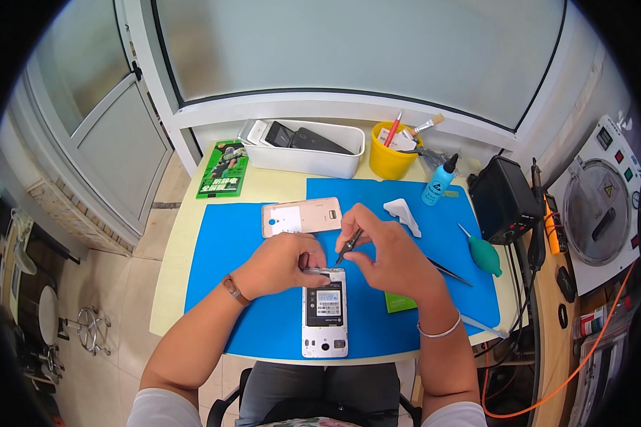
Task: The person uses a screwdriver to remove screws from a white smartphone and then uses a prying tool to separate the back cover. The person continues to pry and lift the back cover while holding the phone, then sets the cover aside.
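A white smartphone (325, 333) lies back up near the front of the blue mat, its cover off and its dark battery with a pale label exposed. My left hand (281, 265) grips the phone's far end, fingers curled over the edge. In my right hand (388, 249) a slim dark pen-like tool (349, 245) is pinched, tilted, its tip down at the phone's far right edge. Whether that tip touches the phone is too small to tell. Just beyond my left hand rests a gold phone back cover (303, 216) with a white patch.
Around the blue mat (263, 334) are a white box (299, 162) of phones, a yellow cup (389, 165), a blue bottle (440, 181), a crumpled white wipe (404, 215), dark tweezers (449, 272) and a green air blower (483, 255). A black powered unit (502, 199) stands at right.
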Available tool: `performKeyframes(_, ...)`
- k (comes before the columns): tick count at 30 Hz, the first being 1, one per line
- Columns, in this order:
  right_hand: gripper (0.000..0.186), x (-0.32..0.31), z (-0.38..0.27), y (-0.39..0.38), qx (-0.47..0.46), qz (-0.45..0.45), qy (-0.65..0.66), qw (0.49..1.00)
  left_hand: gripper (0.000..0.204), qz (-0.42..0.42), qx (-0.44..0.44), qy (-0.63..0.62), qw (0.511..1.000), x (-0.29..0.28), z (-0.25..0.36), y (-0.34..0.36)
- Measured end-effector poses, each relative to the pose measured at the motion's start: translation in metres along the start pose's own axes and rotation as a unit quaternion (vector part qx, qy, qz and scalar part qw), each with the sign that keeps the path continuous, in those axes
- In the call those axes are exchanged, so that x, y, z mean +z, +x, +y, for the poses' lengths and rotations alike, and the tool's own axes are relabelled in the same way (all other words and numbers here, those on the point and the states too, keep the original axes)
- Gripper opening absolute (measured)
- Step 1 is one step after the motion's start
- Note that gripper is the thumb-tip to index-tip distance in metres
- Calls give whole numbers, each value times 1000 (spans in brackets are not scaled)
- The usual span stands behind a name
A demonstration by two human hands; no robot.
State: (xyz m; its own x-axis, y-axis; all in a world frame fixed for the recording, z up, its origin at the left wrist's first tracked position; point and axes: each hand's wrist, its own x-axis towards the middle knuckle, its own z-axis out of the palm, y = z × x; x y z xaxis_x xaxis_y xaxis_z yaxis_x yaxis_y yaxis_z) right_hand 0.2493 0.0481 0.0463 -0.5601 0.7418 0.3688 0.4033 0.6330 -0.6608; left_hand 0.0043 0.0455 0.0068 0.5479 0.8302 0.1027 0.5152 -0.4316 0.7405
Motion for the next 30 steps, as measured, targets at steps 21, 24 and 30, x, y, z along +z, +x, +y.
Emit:
performKeyframes(21,38,-3,-7,2,102,-28,-85,991,24,-5,1,18,1000,-1,0,-1)
performKeyframes(24,38,-5,-4,1,93,-35,-66,993,24,-9,-6,17,1000,-1,0,-1)
performKeyframes(30,36,-3,-5,0,10,-8,-12,1000,24,-9,0,15,1000,-1,-1,0)
